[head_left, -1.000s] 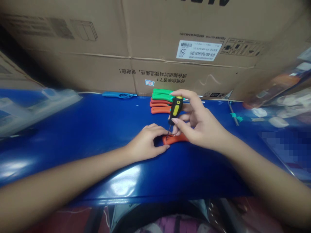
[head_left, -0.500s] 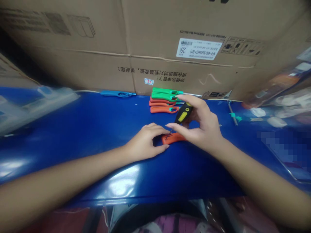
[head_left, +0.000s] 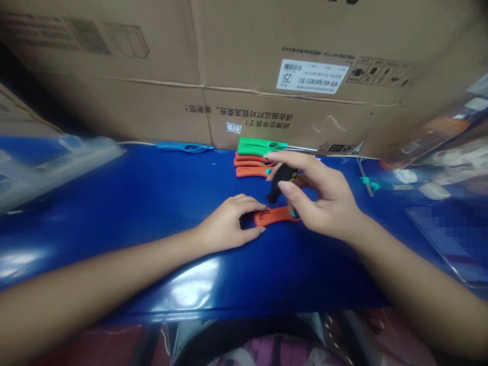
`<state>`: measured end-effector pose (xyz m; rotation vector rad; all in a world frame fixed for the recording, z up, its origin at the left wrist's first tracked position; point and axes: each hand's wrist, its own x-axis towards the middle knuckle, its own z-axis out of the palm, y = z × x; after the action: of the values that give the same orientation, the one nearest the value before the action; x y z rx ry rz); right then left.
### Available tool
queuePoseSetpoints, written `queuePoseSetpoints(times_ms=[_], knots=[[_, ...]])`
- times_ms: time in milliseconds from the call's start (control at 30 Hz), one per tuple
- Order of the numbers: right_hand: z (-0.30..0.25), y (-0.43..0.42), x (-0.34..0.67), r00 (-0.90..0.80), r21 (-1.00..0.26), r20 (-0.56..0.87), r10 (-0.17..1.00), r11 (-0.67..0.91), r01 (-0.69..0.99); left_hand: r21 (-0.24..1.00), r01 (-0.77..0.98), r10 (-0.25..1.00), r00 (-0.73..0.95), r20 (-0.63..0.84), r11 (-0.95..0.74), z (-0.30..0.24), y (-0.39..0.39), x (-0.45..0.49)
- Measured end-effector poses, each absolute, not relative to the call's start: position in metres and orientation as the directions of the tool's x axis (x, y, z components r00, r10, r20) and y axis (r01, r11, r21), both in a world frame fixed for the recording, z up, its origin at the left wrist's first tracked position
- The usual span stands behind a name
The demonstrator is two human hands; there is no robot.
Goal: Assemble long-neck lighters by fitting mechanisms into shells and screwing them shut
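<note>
An orange utility lighter [head_left: 275, 216] lies flat on the blue table, its trigger end partly behind my right hand. My left hand [head_left: 232, 222] pinches the lighter's left end between thumb and fingers. In my right hand [head_left: 324, 195] is a black and yellow screwdriver [head_left: 280, 185], held tilted by its handle. The thin shaft slants down to the lighter's left end, where its tip meets the orange body. Just behind, more lighters lie side by side: green ones [head_left: 253, 146] at the back and orange ones [head_left: 249, 172] in front, partly covered by my right fingers.
A large cardboard box [head_left: 152, 101] stands along the back of the table [head_left: 133, 203]. A blue lighter [head_left: 185, 147] lies against it. At left is a blurred clear plastic container [head_left: 76, 162]; at right, a bottle [head_left: 427, 137] and a metal rod with green pieces [head_left: 366, 178].
My right hand has shifted slightly right and its fingers have rolled the screwdriver's handle round, hiding most of the yellow. My left hand and the lighter stay put.
</note>
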<state>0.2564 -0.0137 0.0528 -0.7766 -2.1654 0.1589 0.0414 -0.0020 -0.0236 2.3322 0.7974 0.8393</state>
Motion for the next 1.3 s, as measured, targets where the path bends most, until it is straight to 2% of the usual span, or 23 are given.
queuePoseSetpoints(times_ms=[100, 167, 333, 467, 533, 700, 867, 933, 1067, 1300], knots=[[0.062, -0.010, 0.255, -0.518, -0.176, 0.704, 0.486, 0.826, 0.536, 0.654, 0.333, 0.673, 0.637, 0.376, -0.680, -0.024, -0.003, 0.041], [0.069, -0.007, 0.253, -0.587, -0.094, 0.665, 0.463, 0.831, 0.548, 0.658, 0.327, 0.672, 0.640, 0.374, -0.678, -0.024, -0.003, 0.041], [0.090, -0.003, 0.245, -0.719, -0.177, 0.512, 0.470, 0.877, 0.448, 0.648, 0.318, 0.658, 0.646, 0.386, -0.692, -0.025, -0.004, 0.040], [0.097, -0.002, 0.239, -0.754, 0.001, 0.480, 0.447, 0.860, 0.510, 0.632, 0.307, 0.643, 0.647, 0.410, -0.712, -0.026, -0.003, 0.040], [0.097, -0.003, 0.238, -0.743, 0.044, 0.498, 0.448, 0.842, 0.537, 0.638, 0.312, 0.649, 0.648, 0.399, -0.704, -0.026, -0.003, 0.040], [0.099, -0.005, 0.244, -0.807, -0.059, 0.455, 0.375, 0.917, 0.393, 0.642, 0.337, 0.664, 0.649, 0.371, -0.688, -0.025, -0.004, 0.040], [0.100, -0.001, 0.250, -0.785, 0.160, 0.480, 0.392, 0.841, 0.517, 0.629, 0.370, 0.676, 0.647, 0.354, -0.684, -0.024, -0.004, 0.041], [0.101, 0.002, 0.251, -0.776, 0.136, 0.479, 0.410, 0.839, 0.527, 0.625, 0.374, 0.681, 0.635, 0.365, -0.685, -0.021, -0.004, 0.042], [0.103, 0.006, 0.253, -0.804, 0.000, 0.421, 0.421, 0.886, 0.464, 0.607, 0.381, 0.677, 0.628, 0.384, -0.697, -0.019, -0.004, 0.043], [0.106, 0.006, 0.259, -0.829, 0.063, 0.374, 0.417, 0.880, 0.471, 0.608, 0.390, 0.691, 0.602, 0.399, -0.691, -0.025, -0.002, 0.040]])
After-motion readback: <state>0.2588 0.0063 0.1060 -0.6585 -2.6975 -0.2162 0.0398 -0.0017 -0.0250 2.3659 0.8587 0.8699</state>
